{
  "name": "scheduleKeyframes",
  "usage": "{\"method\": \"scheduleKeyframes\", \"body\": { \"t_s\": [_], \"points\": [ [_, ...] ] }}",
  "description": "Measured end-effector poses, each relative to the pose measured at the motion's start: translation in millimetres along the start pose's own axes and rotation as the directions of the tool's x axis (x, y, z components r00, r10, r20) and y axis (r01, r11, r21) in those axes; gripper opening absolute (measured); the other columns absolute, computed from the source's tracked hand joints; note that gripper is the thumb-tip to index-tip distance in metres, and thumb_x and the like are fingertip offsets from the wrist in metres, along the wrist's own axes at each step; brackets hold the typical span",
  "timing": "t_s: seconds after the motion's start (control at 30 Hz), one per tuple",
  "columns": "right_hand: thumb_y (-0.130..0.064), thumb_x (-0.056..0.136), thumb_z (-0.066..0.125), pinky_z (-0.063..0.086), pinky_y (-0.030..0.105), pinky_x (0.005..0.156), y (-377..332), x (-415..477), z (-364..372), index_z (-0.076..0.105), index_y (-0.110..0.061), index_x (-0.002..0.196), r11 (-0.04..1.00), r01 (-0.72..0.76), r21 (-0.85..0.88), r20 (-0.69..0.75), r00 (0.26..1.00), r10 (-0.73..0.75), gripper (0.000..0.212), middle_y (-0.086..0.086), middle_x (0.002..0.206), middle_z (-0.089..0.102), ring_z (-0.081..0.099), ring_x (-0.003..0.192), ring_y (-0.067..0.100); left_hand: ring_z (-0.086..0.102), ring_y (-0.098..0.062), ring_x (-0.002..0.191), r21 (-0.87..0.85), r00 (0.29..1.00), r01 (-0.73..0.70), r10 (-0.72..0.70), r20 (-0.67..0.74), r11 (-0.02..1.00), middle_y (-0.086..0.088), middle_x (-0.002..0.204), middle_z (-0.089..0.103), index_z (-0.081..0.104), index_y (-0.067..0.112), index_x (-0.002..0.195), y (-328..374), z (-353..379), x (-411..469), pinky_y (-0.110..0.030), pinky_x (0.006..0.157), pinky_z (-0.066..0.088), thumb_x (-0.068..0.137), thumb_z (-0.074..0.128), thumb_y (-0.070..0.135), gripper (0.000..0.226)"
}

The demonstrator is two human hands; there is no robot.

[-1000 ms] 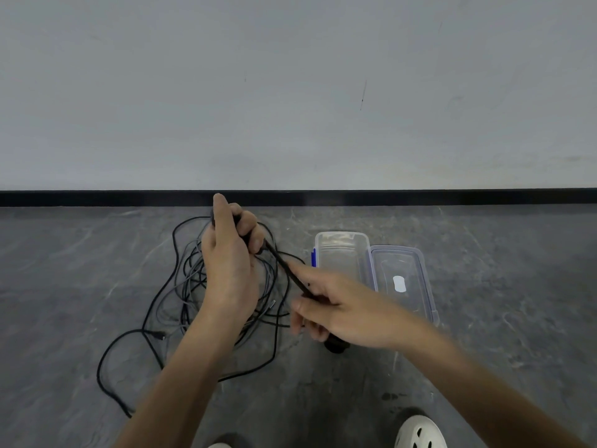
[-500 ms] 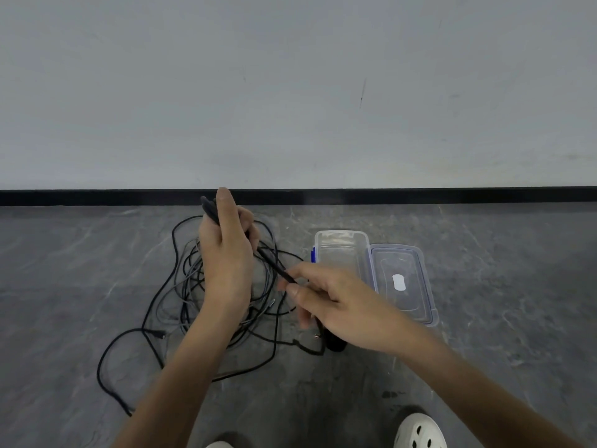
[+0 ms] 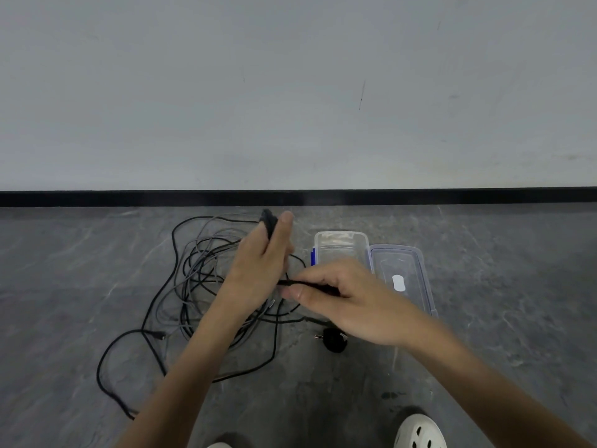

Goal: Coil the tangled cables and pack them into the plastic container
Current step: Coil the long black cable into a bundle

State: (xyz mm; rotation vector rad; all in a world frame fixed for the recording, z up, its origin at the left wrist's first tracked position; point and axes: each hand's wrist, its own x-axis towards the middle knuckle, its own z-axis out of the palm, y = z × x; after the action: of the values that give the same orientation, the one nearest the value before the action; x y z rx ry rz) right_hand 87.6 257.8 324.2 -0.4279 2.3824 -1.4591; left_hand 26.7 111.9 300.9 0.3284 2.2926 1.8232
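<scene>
Between both hands: black cable (image 3: 286, 282) mid-coil, judging by the pose.
Left hand (image 3: 258, 266) grip clamped on its end, right hand (image 3: 349, 302) pinching the run; tangled cables (image 3: 193, 279) on floor (image 3: 484, 253) beside open, empty plastic container (image 3: 340, 244). Next, likely: loop the slack leftward.

Grey marbled floor (image 3: 80, 286) under tangled cables (image 3: 200, 273), open plastic container (image 3: 342, 236), lid (image 3: 387, 263), black plug (image 3: 334, 342).

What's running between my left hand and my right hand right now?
A short stretch of black cable, gripped by the left hand and pinched by the right hand. The head view shows it.
</scene>
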Motion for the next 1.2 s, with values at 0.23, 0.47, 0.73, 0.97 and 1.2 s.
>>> {"method": "scheduleKeyframes", "body": {
  "t_s": [0.23, 0.47, 0.73, 0.97, 1.2],
  "points": [
    [-0.013, 0.095, 0.055, 0.05, 0.023, 0.078, -0.5, -1.2, -12.3, 0.074, -0.006, 0.098, 0.99, -0.016, 0.143, 0.007, 1.0, 0.015, 0.021, 0.004, 0.093, 0.075, 0.068, 0.084, 0.006, 0.051, -0.005, 0.058, 0.201, 0.932, 0.083, -0.148, 0.332, 0.976, -0.01, 0.064, 0.054, 0.048, 0.01, 0.066, 4.4, 0.3, -10.7, -0.012, 0.067, 0.043, 0.087, 0.011, 0.072, 0.075],
    [-0.008, 0.09, 0.064, 0.055, 0.039, 0.087, 8.1, -0.6, -23.7, 0.074, -0.001, 0.093, 0.988, 0.004, 0.155, -0.134, 0.991, 0.017, 0.012, 0.008, 0.085, 0.075, 0.071, 0.084, 0.022, 0.034, -0.009, 0.051, 0.068, 0.786, 0.17, -0.176, 0.593, 0.983, 0.01, 0.058, 0.039, 0.041, 0.025, 0.069, 7.5, 4.1, -14.3, -0.013, 0.065, 0.043, 0.091, 0.006, 0.073, 0.064],
    [-0.021, 0.067, 0.083, 0.051, 0.048, 0.059, 11.4, 3.3, -29.3, 0.057, -0.003, 0.077, 0.977, 0.081, 0.199, -0.299, 0.954, -0.018, 0.032, 0.022, 0.068, 0.064, 0.064, 0.058, 0.04, 0.034, -0.009, 0.05, 0.097, 0.67, 0.258, -0.251, 0.699, 0.961, 0.006, 0.062, 0.037, 0.048, 0.017, 0.084, 9.5, 3.4, -16.5, -0.015, 0.059, 0.04, 0.08, 0.0, 0.081, 0.081],
    [-0.02, 0.068, 0.078, 0.053, 0.045, 0.069, 20.2, 4.1, -39.2, 0.063, -0.009, 0.073, 0.973, 0.122, 0.194, -0.29, 0.955, -0.062, 0.02, 0.017, 0.069, 0.066, 0.064, 0.067, 0.028, 0.029, -0.012, 0.05, -0.009, 0.642, 0.352, -0.234, 0.73, 0.936, -0.001, 0.065, 0.036, 0.049, 0.016, 0.085, 9.5, 7.4, -15.7, -0.016, 0.052, 0.036, 0.085, 0.015, 0.076, 0.069],
    [-0.006, 0.074, 0.074, 0.052, 0.028, 0.07, 21.3, 4.0, -42.1, 0.065, -0.01, 0.077, 0.963, 0.156, 0.218, -0.263, 0.96, -0.096, 0.01, -0.001, 0.071, 0.067, 0.064, 0.069, 0.011, 0.031, -0.01, 0.045, -0.181, 0.648, 0.437, -0.169, 0.743, 0.881, 0.003, 0.06, 0.038, 0.053, 0.014, 0.083, 9.6, 5.2, -14.0, -0.018, 0.048, 0.03, 0.093, 0.03, 0.054, 0.048]
  ]
}}
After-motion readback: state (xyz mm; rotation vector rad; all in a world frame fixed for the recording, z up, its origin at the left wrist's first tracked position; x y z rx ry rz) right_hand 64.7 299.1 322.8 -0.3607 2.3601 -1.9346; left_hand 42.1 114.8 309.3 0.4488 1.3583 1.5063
